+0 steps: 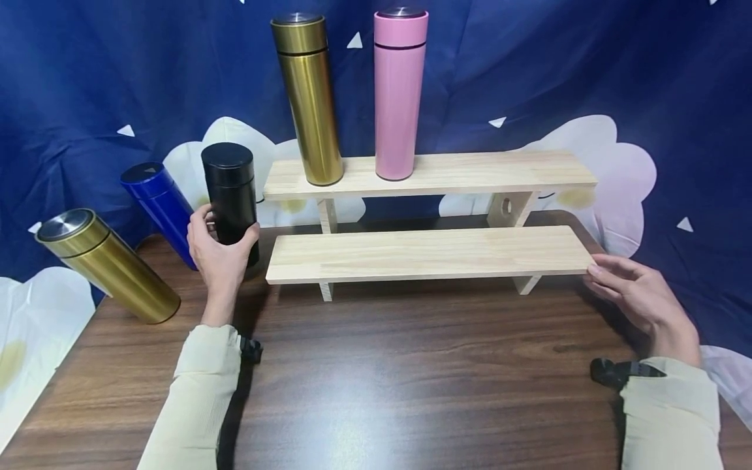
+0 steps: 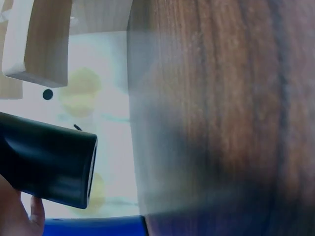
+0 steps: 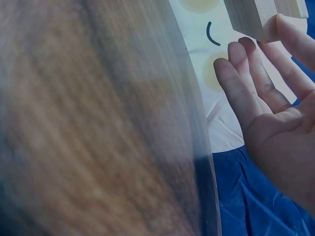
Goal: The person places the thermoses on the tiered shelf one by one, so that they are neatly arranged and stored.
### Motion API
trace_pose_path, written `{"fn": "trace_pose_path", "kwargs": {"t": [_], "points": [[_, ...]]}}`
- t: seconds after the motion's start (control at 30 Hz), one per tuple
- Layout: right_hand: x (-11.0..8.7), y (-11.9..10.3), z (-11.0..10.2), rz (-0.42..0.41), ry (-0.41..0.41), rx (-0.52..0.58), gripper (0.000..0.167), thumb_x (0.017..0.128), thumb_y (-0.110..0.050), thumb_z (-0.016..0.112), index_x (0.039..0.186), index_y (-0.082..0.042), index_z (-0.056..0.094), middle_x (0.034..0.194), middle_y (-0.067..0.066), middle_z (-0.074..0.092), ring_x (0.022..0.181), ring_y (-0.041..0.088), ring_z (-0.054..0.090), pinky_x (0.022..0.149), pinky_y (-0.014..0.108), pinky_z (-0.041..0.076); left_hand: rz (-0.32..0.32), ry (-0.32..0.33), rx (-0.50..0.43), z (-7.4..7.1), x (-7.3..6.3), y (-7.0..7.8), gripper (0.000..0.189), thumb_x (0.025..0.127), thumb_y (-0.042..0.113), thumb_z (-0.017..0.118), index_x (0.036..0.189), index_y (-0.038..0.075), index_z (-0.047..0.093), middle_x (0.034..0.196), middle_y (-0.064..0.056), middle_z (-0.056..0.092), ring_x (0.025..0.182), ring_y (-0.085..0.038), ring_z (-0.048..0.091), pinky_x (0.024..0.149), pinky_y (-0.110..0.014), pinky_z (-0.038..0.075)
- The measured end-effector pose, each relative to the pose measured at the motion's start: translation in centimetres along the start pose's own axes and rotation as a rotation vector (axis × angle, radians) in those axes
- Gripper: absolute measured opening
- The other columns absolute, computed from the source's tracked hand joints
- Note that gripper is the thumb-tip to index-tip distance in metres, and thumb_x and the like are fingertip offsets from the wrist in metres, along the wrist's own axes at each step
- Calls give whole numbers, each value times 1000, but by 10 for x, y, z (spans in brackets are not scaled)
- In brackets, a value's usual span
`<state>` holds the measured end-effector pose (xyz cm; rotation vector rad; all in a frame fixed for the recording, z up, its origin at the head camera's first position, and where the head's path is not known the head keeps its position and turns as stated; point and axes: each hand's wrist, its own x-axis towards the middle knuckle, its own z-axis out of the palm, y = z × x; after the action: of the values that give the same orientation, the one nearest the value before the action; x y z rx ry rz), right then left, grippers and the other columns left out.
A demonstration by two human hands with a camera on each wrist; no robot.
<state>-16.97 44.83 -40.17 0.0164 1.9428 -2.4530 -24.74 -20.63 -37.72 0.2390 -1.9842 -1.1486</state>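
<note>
My left hand [image 1: 220, 254] grips a black thermos bottle [image 1: 230, 189] round its lower body, left of a two-tier wooden shelf [image 1: 423, 254]. In the left wrist view the bottom of the black bottle [image 2: 54, 162] hangs apart from the tabletop. At the lower tier's right end, my right hand [image 1: 643, 294] pinches the board's corner between thumb and index finger; its other fingers reach out below the board [image 3: 251, 22]. On the upper tier stand a gold thermos bottle [image 1: 311, 111] and a pink thermos bottle [image 1: 401, 98], both upright.
A blue thermos bottle [image 1: 158, 209] stands just behind and left of my left hand. Farther left is a second gold thermos bottle [image 1: 117, 267]. The brown wooden table [image 1: 423, 365] ends at a dark blue cloth [image 1: 517, 59] with white flower shapes.
</note>
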Motion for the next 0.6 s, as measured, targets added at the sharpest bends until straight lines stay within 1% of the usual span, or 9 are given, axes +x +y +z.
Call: {"fn": "trace_pose_path", "kwargs": {"t": [0.13,0.3,0.4,0.5,0.6], "points": [[0,0,0,14,10,-28,33,95,13,57,104,-14,75,95,3,76,88,12,74,78,23,57,65,-6,14,-2,-1,3,69,73,35,85,133,13,59,122,-10,58,112,-24,50,93,-37,37],[-1,1,0,22,19,-89,31,96,9,61,106,-18,74,96,-1,76,90,10,74,78,21,56,121,-20,12,-5,0,10,69,73,36,86,134,15,60,122,-8,58,116,-22,49,95,-38,36],[-1,1,0,18,14,-80,31,96,9,60,106,-17,74,96,0,76,90,10,74,78,21,56,148,-35,4,-7,-1,15,69,74,36,87,134,15,60,124,-9,58,117,-22,49,96,-39,36],[-1,0,0,16,7,-58,32,96,11,59,105,-16,75,96,1,76,89,11,74,79,22,56,181,-41,-7,-8,-3,20,70,73,36,88,133,15,60,124,-10,59,118,-25,50,96,-40,36],[0,-1,0,18,16,-66,32,95,10,61,105,-16,75,96,1,76,89,11,74,78,22,56,214,-47,-16,-8,-4,25,70,71,35,90,132,16,62,122,-10,60,117,-26,49,96,-40,35]]}}
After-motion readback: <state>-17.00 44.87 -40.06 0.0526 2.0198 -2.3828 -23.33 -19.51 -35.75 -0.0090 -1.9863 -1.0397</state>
